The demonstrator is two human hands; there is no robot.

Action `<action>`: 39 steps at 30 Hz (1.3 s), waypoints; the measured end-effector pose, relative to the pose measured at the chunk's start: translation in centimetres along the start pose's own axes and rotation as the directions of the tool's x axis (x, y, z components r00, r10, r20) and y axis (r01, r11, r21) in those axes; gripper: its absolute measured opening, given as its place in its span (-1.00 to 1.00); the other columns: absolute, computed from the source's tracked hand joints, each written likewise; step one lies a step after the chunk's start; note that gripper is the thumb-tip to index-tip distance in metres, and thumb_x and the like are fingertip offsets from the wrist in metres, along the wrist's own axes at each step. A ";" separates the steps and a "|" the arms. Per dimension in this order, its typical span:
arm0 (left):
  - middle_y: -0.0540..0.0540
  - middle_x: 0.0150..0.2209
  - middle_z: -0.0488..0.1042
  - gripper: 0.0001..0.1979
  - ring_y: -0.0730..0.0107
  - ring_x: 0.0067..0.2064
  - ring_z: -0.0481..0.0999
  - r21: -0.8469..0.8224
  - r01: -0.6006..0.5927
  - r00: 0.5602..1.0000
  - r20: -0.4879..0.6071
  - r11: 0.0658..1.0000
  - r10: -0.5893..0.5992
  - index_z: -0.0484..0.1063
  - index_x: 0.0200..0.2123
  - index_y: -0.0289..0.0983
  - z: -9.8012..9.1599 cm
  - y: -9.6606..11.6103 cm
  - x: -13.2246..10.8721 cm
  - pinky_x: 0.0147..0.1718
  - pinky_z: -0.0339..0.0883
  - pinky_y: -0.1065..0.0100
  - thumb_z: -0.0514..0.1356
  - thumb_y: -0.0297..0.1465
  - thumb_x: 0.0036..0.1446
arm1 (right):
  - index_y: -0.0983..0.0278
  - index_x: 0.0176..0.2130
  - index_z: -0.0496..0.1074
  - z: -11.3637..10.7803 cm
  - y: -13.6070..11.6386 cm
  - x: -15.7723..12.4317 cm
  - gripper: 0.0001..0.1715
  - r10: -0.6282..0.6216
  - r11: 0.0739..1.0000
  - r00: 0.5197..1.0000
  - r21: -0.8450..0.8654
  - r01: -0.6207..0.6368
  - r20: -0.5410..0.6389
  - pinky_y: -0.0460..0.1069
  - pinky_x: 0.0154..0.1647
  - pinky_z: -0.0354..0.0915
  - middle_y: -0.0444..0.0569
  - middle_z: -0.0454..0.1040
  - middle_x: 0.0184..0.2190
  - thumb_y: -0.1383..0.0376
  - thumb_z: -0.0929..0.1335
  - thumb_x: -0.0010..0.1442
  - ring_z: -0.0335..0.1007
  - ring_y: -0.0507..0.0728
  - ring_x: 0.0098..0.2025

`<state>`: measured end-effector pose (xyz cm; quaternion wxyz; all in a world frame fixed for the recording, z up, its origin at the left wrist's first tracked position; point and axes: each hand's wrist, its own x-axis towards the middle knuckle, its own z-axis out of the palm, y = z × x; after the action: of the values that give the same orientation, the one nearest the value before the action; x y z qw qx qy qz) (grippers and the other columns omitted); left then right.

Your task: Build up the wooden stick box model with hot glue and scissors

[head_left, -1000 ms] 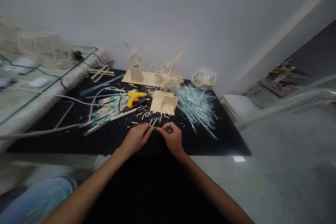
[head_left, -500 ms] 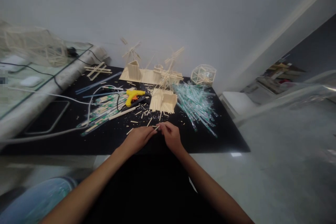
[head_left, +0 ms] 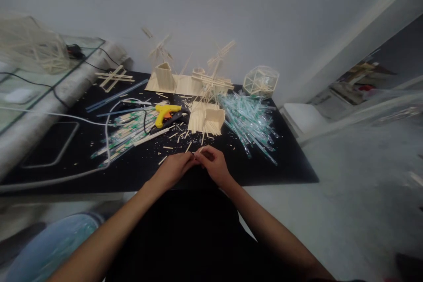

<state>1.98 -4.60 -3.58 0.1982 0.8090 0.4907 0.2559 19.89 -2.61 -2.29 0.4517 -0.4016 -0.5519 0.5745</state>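
**Short stick (head_left: 200, 150) at the fingertips, near edge of the counter (head_left: 274, 169)**

Right hand (head_left: 214, 164): curled, thumb and fingers nearly closed in a pinch on the short stick. Left hand (head_left: 172, 168): fingers bunched low, tips meeting the right's. Can't tell how tightly they close or if they grip the stick too.

Stick is pale, thin, straight, looks like wood. Only a small end shows between the hands; it seems to point away from the body, leaning right. Rest of the long axis is hidden by fingers.

Straight beyond the hands: stick model (head_left: 213, 119), pale strips laid side by side, ribbed surface, box-like part on a flat base. Offcuts (head_left: 188, 146) lie between it and the hands and off to the left, pointing every which way.

Beyond and left of the hands: yellow glue gun (head_left: 167, 113), smooth casing, just left of the model. Wrapped sticks (head_left: 127, 136) fan out nearer the left hand, with a white cable (head_left: 107, 141) running over them.

Beyond and right: heap of clear, crinkly plastic sleeves (head_left: 249, 121) with green marks, close against the model's right side. Far behind: faceted stick frame (head_left: 261, 81) and, left of it, a triangular stick tower (head_left: 164, 77).

Nothing stands between the hands and the model except the loose offcuts.
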 end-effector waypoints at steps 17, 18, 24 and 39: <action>0.00 -0.40 0.49 -0.74 0.41 -0.39 0.46 -0.274 0.119 0.969 -0.176 0.954 -0.171 0.46 -0.21 -0.25 -1.8 0.8 -0.4 -0.36 0.26 0.39 0.04 -0.26 0.42 | 0.29 -0.42 0.51 -0.3 -0.2 -0.6 -0.57 -0.044 0.945 0.997 -0.320 0.063 0.065 -0.07 -0.37 0.19 -0.12 0.43 -0.51 0.10 0.32 0.37 0.29 0.03 -0.44; 0.00 -0.41 0.47 -0.71 0.41 -0.39 0.45 -0.268 0.099 0.981 -0.137 0.958 -0.139 0.45 -0.26 -0.25 -1.9 0.9 -0.3 -0.35 0.25 0.39 0.03 -0.27 0.43 | 0.29 -0.41 0.51 -0.2 -0.2 -0.7 -0.58 -0.043 0.943 0.996 -0.326 0.065 0.074 -0.07 -0.35 0.20 -0.11 0.45 -0.49 0.10 0.32 0.36 0.31 0.04 -0.42; 0.00 -0.45 0.39 -0.67 0.41 -0.41 0.38 -0.181 0.026 0.997 -0.068 0.983 -0.038 0.37 -0.37 -0.26 -1.4 1.1 -0.5 -0.40 0.17 0.38 -0.02 -0.33 0.44 | 0.30 -0.42 0.51 -0.2 -0.1 -0.9 -0.61 -0.037 0.935 0.995 -0.347 0.068 0.096 -0.07 -0.39 0.15 -0.15 0.41 -0.53 0.10 0.36 0.33 0.25 0.02 -0.47; 0.08 -0.53 0.30 -0.60 0.48 -0.46 0.28 -0.360 0.081 0.992 -0.062 0.929 -0.110 0.39 -0.44 -0.28 -1.8 0.7 -0.2 -0.43 0.11 0.41 0.00 -0.27 0.44 | 0.28 -0.25 0.52 -0.9 -0.5 -1.1 -0.67 0.118 0.989 0.959 -0.113 -0.092 0.256 -0.08 -0.47 0.07 -0.15 0.28 -0.48 0.14 0.28 0.38 0.12 0.02 -0.47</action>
<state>1.28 -4.97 -1.75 0.3339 0.7237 0.4824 0.3633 21.10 -3.46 -1.90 0.3229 -0.3728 -0.6126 0.6176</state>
